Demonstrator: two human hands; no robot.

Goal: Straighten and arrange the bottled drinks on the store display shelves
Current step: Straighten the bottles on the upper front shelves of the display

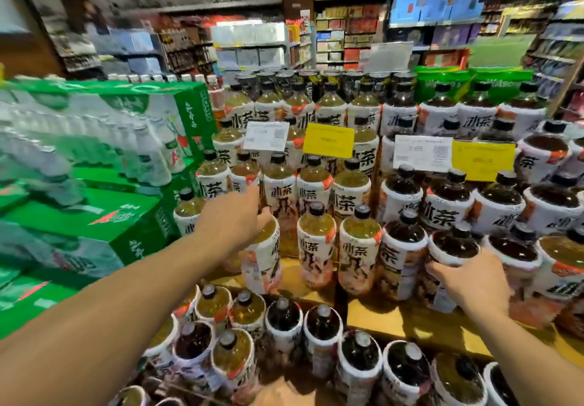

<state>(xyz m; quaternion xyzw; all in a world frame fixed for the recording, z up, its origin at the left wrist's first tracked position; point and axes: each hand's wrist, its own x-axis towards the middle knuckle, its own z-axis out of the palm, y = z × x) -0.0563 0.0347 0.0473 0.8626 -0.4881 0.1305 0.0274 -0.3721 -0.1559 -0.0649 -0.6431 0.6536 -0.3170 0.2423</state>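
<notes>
**Head view: both hands on front-row tea btls, middle tier**

- Left hand is curled over the shoulder and neck of a light-tea bottle. The cap is hidden under the fingers and the grip is taken from above.
- This btl stands at the left end of the front row on the wooden shelf, just beside its light-tea neighbours. Long axis approx upright; slight tilt can't be ruled out given lens warp.
- Right hand is wrapped on the near-right side of a dark-tea bottle, fingers spread across the label wall. The btl is upright and touching the dark btls on either side.
- Key relation: each btl lies directly ahead of its own hand, so no cross-reach is needed. The left btl is held high, so a twist or lift is judged easy. The right is held low at the side, which suits a slide or a turn to face the label fwd.
- Green cartons are stacked close on the left, so little room is judged there.
- Yellow price tags hang on the tier above, well apart from both hands.
</notes>
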